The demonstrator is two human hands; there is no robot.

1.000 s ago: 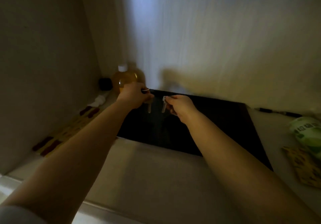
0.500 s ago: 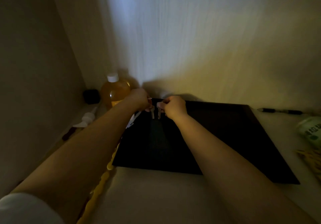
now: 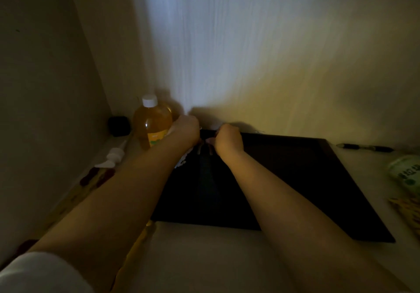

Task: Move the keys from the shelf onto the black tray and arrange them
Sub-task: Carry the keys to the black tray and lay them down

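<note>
Over the far edge of the black tray point(image 3: 295, 179), the left hand point(image 3: 185, 132) and right hand point(image 3: 228, 140) each pinch one key point(image 3: 199, 149), blades hanging down. Risk: dim light hides placement; the bottle point(image 3: 152, 124) at 10 o'clock may be knocked.

the shelf point(image 3: 204, 258) carries a black tray point(image 3: 318, 179) (mid-back), an amber bottle point(image 3: 151, 123) at its back-left corner, a pen point(image 3: 363, 148) back-right.

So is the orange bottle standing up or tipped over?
Standing up. The bottle sits upright by the back wall, its white cap on top, just behind the left hand.
</note>
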